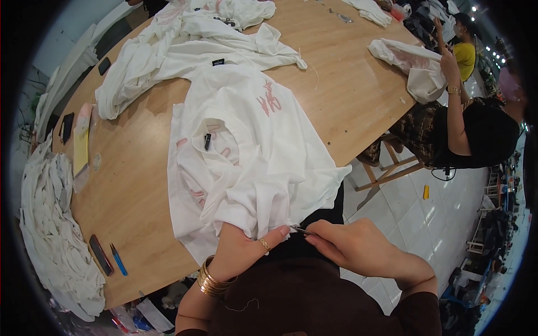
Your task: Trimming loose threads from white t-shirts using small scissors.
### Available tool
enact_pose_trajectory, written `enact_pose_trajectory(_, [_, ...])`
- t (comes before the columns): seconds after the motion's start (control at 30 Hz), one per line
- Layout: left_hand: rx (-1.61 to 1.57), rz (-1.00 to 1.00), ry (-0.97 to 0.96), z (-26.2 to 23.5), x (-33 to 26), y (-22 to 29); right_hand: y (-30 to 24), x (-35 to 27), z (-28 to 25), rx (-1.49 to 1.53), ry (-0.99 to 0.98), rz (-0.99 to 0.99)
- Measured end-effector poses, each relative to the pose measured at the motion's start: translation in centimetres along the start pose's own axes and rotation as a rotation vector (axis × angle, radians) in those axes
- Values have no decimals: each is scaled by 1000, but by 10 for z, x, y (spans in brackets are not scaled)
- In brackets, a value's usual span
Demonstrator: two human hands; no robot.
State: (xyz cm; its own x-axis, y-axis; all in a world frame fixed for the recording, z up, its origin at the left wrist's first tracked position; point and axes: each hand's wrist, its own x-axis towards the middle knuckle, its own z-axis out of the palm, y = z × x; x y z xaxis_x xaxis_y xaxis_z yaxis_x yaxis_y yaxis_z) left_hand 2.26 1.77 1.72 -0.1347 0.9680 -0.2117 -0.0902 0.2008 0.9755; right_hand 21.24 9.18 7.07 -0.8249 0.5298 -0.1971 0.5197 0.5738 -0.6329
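A white shirt [246,151] with pink lettering lies bunched on the wooden table's near edge, a small black tag at its collar. My left hand [246,246], with a ring and gold bangles, pinches the shirt's lower hem. My right hand [353,243] holds a small thin metal tool [301,230] with its tip at that same hem, right next to my left fingertips.
More white garments [185,50] lie across the far table and a stack [50,224] sits at the left. A blue pen [118,260] and a dark flat object [101,255] lie front left. A seated person [476,129] at the right handles another white garment [414,67].
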Motion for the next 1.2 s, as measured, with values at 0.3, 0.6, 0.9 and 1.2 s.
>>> enact_pose_trajectory(0.3, [43,28,0,0,-1,-2,-1,-1,-5,-95,-46,9])
enact_pose_trajectory(0.6, [31,12,12,-1,-2,-1,5,1,-3,-18,3,-34])
enact_pose_trajectory(0.9, [-3,26,16,1,-1,-1,7,2,0,49,40,-26])
enact_pose_trajectory(1.2, [-11,-5,29,0,-3,1,12,6,2,173,11,8])
